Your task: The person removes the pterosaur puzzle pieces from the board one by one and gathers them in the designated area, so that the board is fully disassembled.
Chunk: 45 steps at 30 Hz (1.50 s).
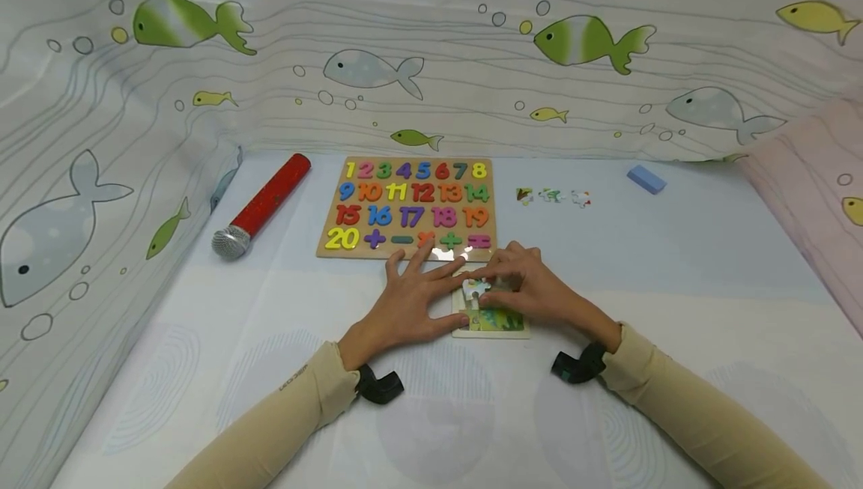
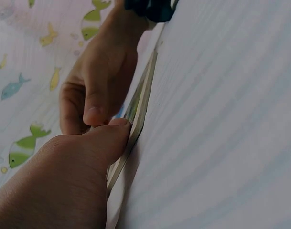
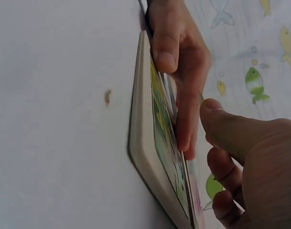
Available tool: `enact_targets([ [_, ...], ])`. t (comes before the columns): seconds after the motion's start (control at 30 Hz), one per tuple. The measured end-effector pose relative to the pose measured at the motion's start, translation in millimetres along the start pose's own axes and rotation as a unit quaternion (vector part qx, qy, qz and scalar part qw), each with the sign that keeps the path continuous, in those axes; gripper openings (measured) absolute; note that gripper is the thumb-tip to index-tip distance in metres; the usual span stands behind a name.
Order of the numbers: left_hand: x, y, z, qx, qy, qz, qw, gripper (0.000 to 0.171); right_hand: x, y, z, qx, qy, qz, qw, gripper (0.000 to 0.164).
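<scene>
A small jigsaw puzzle board (image 1: 491, 335) with a pale frame and a green picture lies flat in front of me. My left hand (image 1: 413, 299) is spread at its left side, thumb on the frame's near left and straight fingers reaching over its far edge. Over the board, my right hand (image 1: 534, 288) pinches a jigsaw piece (image 1: 476, 288) between thumb and fingers. The piece is whitish, tilted and raised above the board in the head view. In the right wrist view only its thin edge shows at the thumb (image 3: 214, 106). The hands cover the board's far part.
Behind the board lies a wooden number board (image 1: 322, 252) with colourful numerals. Three loose jigsaw pieces (image 1: 552, 195) lie at the back right, near a blue block (image 1: 646, 179). A red toy microphone (image 1: 270, 197) lies at the left. A fish-patterned curtain (image 1: 472, 114) borders the table.
</scene>
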<state>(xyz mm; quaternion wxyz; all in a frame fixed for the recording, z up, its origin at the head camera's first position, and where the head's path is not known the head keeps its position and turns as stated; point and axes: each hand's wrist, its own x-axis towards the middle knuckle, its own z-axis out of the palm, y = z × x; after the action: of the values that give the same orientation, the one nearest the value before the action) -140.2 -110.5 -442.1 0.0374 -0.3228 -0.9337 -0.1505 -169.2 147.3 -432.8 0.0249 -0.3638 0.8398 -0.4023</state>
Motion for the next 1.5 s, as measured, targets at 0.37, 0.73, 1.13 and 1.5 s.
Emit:
enact_targets([
  [0.37, -0.4, 0.5, 0.6, -0.002, 0.004, 0.001, 1.0000, 0.070, 0.2, 16.9, -17.1, 0.004, 0.073, 0.020, 0.997, 0.039],
  [0.73, -3.1, 1.6, -0.2, -0.012, 0.000, -0.005, 0.9999, 0.070, 0.9, 30.8, -26.8, -0.005, 0.108, 0.051, 0.993, 0.037],
  [1.13, -1.6, 2.9, -1.7, -0.017, 0.001, -0.002, 0.9999, 0.070, -0.4, 48.7, -39.2, -0.023, 0.148, 0.068, 0.986, 0.034],
  [1.5, -2.1, 1.6, -0.3, -0.018, 0.010, 0.004, 0.9998, 0.070, -1.6, 56.6, -46.2, -0.028, 0.157, 0.097, 0.982, 0.034],
])
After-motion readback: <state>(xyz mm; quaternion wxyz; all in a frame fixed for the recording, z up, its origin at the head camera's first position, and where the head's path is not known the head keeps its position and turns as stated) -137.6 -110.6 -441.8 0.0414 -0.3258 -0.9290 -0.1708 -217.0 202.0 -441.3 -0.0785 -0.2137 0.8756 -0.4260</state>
